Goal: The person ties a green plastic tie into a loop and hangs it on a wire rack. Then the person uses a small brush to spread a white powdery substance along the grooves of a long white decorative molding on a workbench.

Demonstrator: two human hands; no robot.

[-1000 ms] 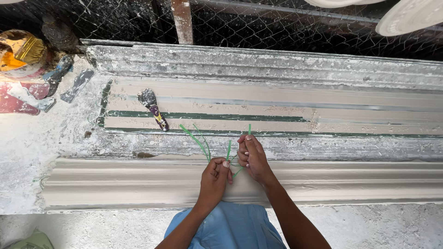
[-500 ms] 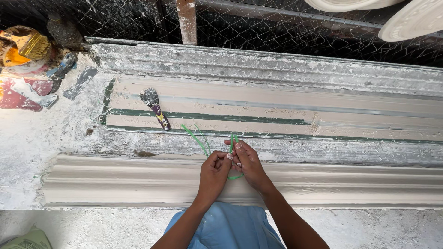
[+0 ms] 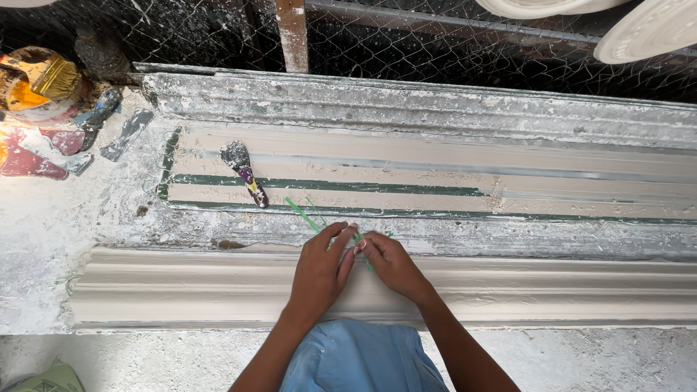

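Both hands meet over the white moulding (image 3: 218, 287) at the near edge of the surface (image 3: 65, 225): the left hand (image 3: 319, 272) and right hand (image 3: 392, 265) pinch a green strip (image 3: 301, 215) between their fingertips, its free end slanting up-left toward the long mould (image 3: 435, 174). A scraper (image 3: 243, 170) lies in that mould near its left end, well apart from the hands, and a brush (image 3: 51, 76) rests in a pot (image 3: 29, 98) at the far left corner.
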